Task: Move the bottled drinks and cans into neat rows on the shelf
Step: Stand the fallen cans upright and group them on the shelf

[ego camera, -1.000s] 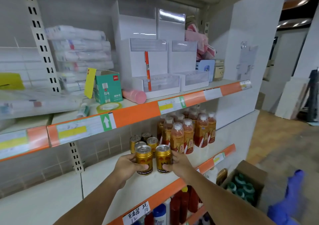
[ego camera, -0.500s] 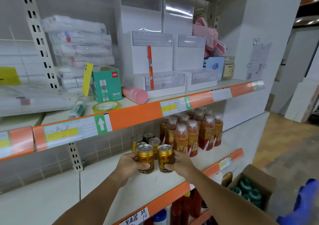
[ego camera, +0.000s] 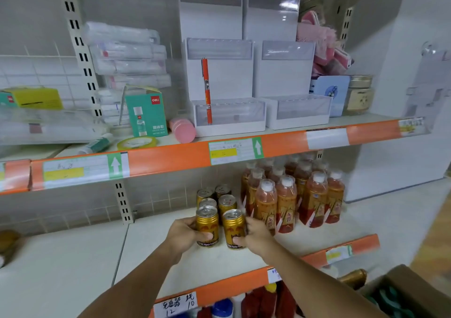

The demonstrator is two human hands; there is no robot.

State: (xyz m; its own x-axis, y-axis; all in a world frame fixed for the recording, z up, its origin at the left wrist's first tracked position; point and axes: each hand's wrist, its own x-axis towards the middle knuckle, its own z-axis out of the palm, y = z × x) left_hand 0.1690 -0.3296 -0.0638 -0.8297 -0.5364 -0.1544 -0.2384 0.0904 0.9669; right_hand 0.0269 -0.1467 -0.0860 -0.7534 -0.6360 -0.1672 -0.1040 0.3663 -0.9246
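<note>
Nearest me, my left hand point(ego camera: 183, 235) grips one gold can point(ego camera: 207, 227) and my right hand point(ego camera: 256, 237) grips its neighbour point(ego camera: 233, 229), both standing on the shelf point(ego camera: 170, 256). Four more cans point(ego camera: 227, 204) queue at twelve o'clock, bottles point(ego camera: 285, 204) at two. I judge I'm squaring the front pair; next, nudge them flush.

Glossy gold metal cans point(ego camera: 207, 226), clear plastic bottles point(ego camera: 285, 205), matt white shelf point(ego camera: 170, 256).

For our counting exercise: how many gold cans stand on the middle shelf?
6 visible: left hand holds one, right hand another; four behind. More may be hidden.
</note>
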